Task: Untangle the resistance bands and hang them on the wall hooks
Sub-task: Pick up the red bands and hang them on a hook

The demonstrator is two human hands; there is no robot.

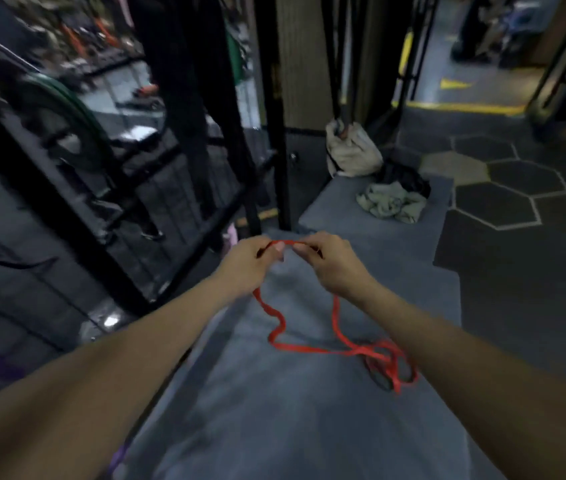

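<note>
A thin red resistance band [304, 348] hangs from both my hands above a grey mat [274, 410]. My left hand [250, 261] and my right hand [326, 263] pinch its top loop close together, a short red span between them. Two strands drop down from the hands. They run to a tangled heap of red loops at the lower right, where a dark band [376, 374] lies mixed in on the mat. A green band [77, 109] hangs on the black rack at the left. No wall hook is clearly visible.
A black metal rack [177, 133] stands at the left and ahead. A crumpled grey-green cloth [392, 202] and a beige bag [352, 154] lie at the mat's far end. Dark hexagon floor tiles [510, 188] are at the right. A purple band [118, 455] peeks out at the mat's left edge.
</note>
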